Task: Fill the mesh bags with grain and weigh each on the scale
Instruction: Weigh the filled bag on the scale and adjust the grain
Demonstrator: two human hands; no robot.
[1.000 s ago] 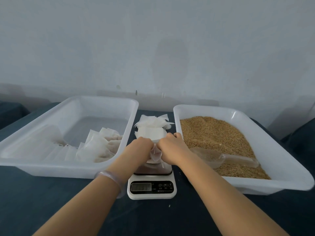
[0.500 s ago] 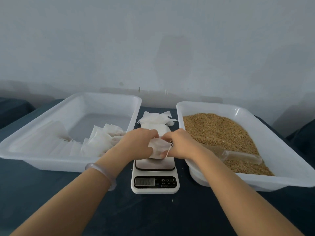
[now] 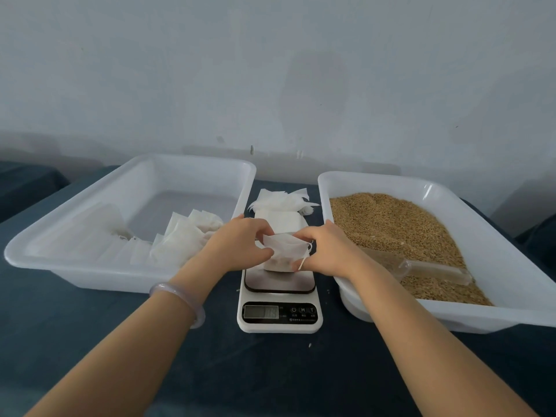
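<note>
Small white mesh bag (image 3: pixel 285 252), grain showing dark through lower half, drawstring loose at right, over scale (image 3: pixel 279 299) platform. Left hand (image 3: pixel 240 243) and right hand (image 3: pixel 326 251) both pinch its top corners.

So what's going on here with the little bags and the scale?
A person is bagging grain. The left hand and right hand both pinch a small mesh bag over the platform of the scale; whether it rests there is unclear. A clear scoop lies in the grain in the right tray. More bags sit in the left tray, and a stack of flat bags lies behind the scale.
</note>
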